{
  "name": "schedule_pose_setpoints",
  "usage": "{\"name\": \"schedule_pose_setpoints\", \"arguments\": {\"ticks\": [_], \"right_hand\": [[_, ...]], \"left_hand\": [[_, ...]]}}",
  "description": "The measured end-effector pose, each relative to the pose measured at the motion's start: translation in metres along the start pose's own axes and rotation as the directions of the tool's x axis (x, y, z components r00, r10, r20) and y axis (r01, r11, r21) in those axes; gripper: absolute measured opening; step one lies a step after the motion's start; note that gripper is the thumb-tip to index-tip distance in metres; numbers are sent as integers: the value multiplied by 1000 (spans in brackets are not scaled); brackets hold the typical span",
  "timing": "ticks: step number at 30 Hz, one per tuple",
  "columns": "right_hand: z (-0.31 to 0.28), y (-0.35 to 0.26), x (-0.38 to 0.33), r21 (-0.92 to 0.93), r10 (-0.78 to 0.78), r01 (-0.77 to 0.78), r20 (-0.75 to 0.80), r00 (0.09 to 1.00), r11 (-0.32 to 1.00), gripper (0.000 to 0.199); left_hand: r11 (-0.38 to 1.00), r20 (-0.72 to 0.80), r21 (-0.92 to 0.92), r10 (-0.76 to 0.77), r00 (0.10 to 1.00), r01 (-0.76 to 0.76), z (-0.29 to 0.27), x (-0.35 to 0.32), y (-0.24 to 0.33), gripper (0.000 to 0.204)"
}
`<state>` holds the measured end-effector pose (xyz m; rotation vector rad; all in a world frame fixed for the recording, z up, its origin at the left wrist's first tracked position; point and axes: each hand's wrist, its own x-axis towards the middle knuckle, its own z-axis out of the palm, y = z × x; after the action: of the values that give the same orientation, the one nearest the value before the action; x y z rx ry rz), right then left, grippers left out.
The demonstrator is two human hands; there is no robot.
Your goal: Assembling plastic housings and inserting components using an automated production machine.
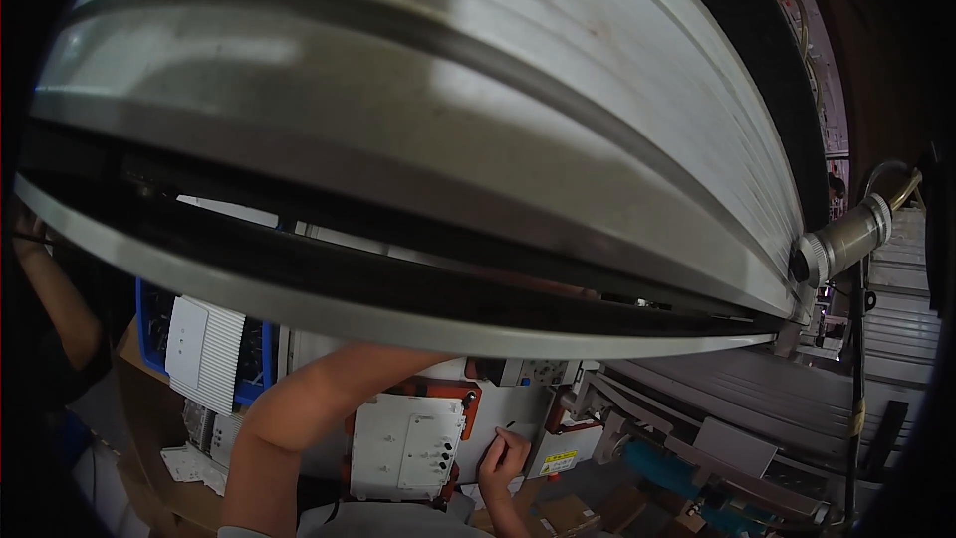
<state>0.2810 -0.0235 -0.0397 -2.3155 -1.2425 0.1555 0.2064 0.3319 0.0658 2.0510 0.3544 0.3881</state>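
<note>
1. Right hand [504,458], near centre: fingers drawn together on a thin dark stylus-like tool [501,435], its tip at the right edge of the white module [406,443]; the pinch looks light, so the tool may slip off the edge and mark the casing
2. White module, seated in an orange-red fixture [468,397] low in the middle of the view: a flat plastic housing with a row of small dark ports along its right side; a sideways push from the tool could lift it out of the fixture
3. Left hand: not visible; the left forearm [299,408] rises from the near edge and passes behind the broad curved grey band [418,149], so whether that hand is apart, together or holding something cannot be told
4. Curved grey band: fills the upper two-thirds of the view and hides the far part of the workstation; working blind behind it risks a knock against unseen parts
5. Blue bin [151,324] with ribbed white housings [204,349], left: partly cut off
6. Another person's arm [55,309], far left: dim, hand unclear
7. Metal roller end [846,239], right: its mount lost in shadow
</note>
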Motion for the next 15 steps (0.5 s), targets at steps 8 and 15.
{"name": "schedule_pose_setpoints", "arguments": {"ticks": [8, 15], "right_hand": [[3, -10, 3, 42, 12, -15, 50, 999, 999, 15], [1, -7, 3, 42, 26, -27, 39, 999, 999, 15]], "left_hand": [[977, -51, 213, 13, 999, -2, -4, -13, -3, 34], [689, -91, 722, 180, 979, -60, 13, -8, -17, 36]]}}
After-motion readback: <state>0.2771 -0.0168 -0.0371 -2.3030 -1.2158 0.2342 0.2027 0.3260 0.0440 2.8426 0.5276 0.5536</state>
